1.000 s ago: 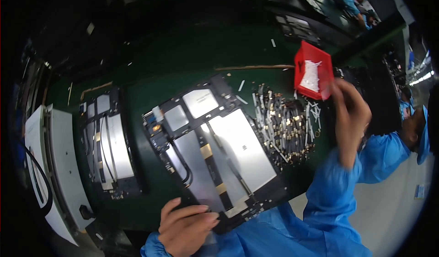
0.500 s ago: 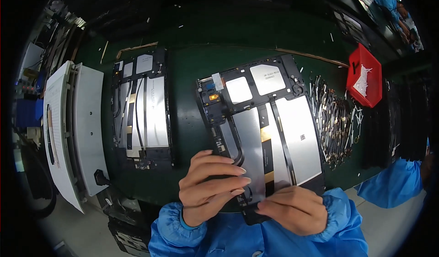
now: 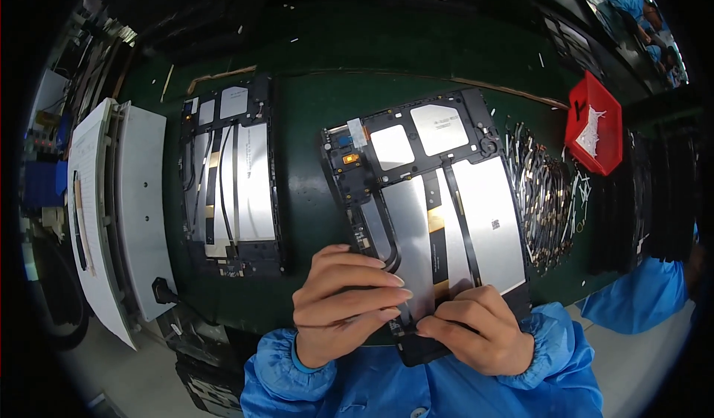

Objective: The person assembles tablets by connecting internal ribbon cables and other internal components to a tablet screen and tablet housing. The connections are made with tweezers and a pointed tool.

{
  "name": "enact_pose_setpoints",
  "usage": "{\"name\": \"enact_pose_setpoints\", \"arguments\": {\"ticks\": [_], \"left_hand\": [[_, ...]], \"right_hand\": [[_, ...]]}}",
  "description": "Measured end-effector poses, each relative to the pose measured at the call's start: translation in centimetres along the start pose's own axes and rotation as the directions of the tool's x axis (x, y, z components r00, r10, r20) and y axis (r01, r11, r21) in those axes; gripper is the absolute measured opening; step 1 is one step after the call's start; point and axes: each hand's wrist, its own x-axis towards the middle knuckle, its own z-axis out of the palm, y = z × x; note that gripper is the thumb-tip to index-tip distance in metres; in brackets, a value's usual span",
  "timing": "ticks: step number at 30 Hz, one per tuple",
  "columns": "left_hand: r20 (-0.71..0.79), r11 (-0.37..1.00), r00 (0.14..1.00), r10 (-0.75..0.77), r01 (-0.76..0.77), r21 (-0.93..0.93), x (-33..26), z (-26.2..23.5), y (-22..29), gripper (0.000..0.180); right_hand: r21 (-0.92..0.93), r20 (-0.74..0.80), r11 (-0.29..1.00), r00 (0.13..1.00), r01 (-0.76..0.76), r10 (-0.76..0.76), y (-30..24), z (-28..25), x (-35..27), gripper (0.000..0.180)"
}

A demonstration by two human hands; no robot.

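Panel [image 3: 439,202], an opened device back with silver plates and black cables, lies mid-bench [image 3: 312,105], long axis near to far. Both hands rest on its near end: left hand [image 3: 346,299] fingers flat and together, right hand [image 3: 476,329] pinching the near edge. A second panel [image 3: 230,172] lies left, a red tray [image 3: 591,124] far right.

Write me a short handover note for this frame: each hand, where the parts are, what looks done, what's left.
Left hand: fingers resting on the near end of the open tablet chassis.
Right hand: pinching at the chassis's bottom edge, by the dark flex cable.
Parts: second open chassis to the left; loose cable pile and red bin to the right.
Done: cables lie routed over the silver panels.
Left: bottom-edge connection, seemingly unfinished.
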Motion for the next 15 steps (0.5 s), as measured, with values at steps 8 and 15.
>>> {"name": "enact_pose_setpoints", "arguments": {"ticks": [8,15], "left_hand": [[0.089,0.966,0.996,0.016,-0.038,0.255,2.9,0.8,0.6,0.015],[0.095,0.951,0.994,-0.048,0.016,0.308,3.5,0.8,0.7,0.013]], "right_hand": [[0.014,0.053,1.0,0.998,0.023,-0.024,0.1,-0.3,0.1,0.03],[0.012,0.065,1.0,0.998,-0.021,0.021,-0.2,-0.2,-0.1,0.03]]}}
